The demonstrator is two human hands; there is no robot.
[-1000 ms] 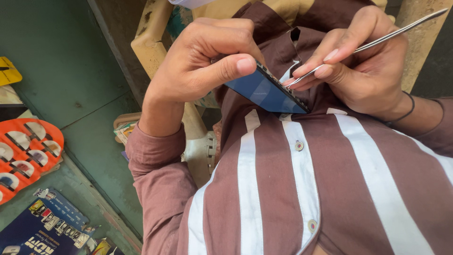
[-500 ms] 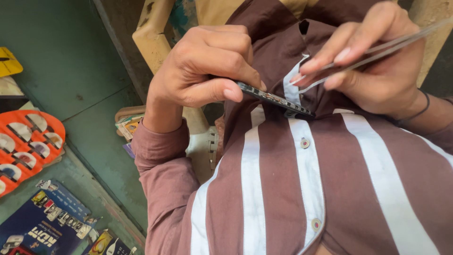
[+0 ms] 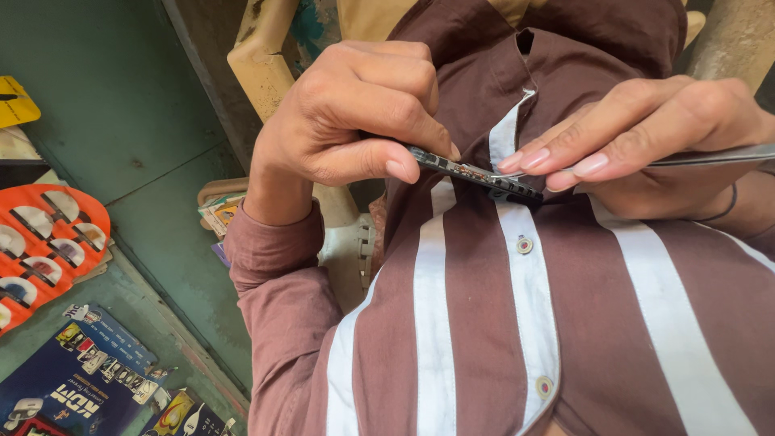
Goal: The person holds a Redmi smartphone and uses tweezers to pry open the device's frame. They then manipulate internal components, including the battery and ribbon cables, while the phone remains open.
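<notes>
Circuit board (image 3: 476, 172) is pinched edge-on in left hand (image 3: 347, 121) grip, held against the chest; tweezers (image 3: 694, 158) are squeezed by right hand (image 3: 646, 129), tips on board. Slipping tips could likely scratch components.

Thin shiny metal tweezers (image 3: 710, 157), dark matt circuit board (image 3: 472, 172), soft striped maroon cloth shirt (image 3: 484, 323), glossy orange plastic card (image 3: 48, 242) at 9 o'clock.

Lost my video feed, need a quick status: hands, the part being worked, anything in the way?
Left hand pinches thin dark circuit board edge-on. Right hand holds metal tweezers, tips at the board. Nothing between them; striped shirt close behind.
</notes>
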